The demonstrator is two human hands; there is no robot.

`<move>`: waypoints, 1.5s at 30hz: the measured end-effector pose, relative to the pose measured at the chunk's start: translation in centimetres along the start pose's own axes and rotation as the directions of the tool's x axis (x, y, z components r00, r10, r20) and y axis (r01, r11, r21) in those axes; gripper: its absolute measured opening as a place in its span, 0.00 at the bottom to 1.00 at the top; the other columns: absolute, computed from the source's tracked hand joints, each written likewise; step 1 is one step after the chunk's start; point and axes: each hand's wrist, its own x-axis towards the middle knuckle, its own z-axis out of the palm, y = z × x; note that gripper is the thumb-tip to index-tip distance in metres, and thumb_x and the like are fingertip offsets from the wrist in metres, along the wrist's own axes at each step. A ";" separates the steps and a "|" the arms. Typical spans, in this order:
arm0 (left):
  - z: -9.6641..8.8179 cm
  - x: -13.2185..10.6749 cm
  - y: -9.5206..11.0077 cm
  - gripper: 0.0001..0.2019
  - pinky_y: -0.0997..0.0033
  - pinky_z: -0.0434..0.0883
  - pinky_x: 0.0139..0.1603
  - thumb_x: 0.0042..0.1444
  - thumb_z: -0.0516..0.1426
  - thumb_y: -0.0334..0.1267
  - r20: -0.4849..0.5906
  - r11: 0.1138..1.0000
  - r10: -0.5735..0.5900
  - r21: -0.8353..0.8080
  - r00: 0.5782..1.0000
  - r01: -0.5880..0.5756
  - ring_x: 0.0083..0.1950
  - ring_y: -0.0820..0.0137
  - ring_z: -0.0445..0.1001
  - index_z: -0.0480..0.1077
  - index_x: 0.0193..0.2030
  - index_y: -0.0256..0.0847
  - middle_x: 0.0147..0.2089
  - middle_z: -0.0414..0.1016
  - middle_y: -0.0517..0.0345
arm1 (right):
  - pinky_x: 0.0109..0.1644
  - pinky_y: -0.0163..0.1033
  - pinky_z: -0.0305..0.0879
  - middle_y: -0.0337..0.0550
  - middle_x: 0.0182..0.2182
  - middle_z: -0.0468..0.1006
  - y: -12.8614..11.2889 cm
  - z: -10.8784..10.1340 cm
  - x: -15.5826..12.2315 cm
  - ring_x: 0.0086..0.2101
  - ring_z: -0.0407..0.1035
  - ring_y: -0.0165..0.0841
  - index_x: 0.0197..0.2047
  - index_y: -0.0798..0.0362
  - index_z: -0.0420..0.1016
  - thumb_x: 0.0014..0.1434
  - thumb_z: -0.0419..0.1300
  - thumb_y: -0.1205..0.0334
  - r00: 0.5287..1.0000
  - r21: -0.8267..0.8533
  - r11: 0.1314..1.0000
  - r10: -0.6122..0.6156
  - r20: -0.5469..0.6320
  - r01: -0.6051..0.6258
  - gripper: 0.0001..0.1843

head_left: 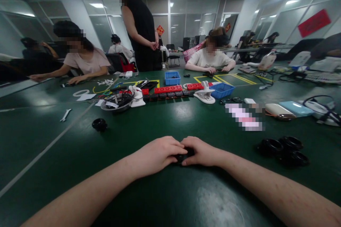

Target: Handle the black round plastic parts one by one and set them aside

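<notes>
The hands meet low on the green bench: left hand and right hand both curl closed around a small black part, mostly hidden between the fingertips and resting on the bench. Black rings lie well to the right. A black cap and a wrench lie far left.

A small black part is held low over the green surface, largely covered by fingers (its shape cannot be told).
</notes>
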 end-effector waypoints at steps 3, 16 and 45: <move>0.5 0.2 0.6 0.17 0.68 0.64 0.48 0.51 0.59 0.27 -0.047 0.993 -0.085 0.076 0.995 0.089 0.46 0.68 0.66 0.67 0.48 0.42 0.45 0.71 0.57 | 0.33 0.34 0.55 0.37 0.28 0.70 -0.4 0.9 0.0 0.30 0.62 0.30 0.33 0.54 0.69 0.44 0.65 0.54 0.992 -0.009 0.994 0.108 -0.068 -0.109 0.16; 0.7 0.0 0.8 0.24 0.60 0.62 0.49 0.45 0.63 0.42 -0.152 0.974 -0.148 0.150 0.977 0.170 0.48 0.62 0.64 0.65 0.50 0.41 0.47 0.67 0.53 | 0.38 0.39 0.58 0.44 0.35 0.72 -1.4 1.4 -0.2 0.35 0.64 0.35 0.43 0.55 0.68 0.42 0.65 0.49 0.978 -0.081 0.985 0.138 -0.157 -0.152 0.27; 1.5 -0.1 1.5 0.27 0.57 0.62 0.50 0.43 0.63 0.47 -0.226 0.968 -0.153 0.161 0.962 0.192 0.49 0.59 0.62 0.64 0.49 0.40 0.48 0.65 0.52 | 0.40 0.42 0.57 0.46 0.37 0.70 -0.8 2.1 -0.1 0.38 0.63 0.37 0.43 0.55 0.66 0.41 0.65 0.49 0.972 -0.153 0.977 0.115 -0.207 -0.148 0.28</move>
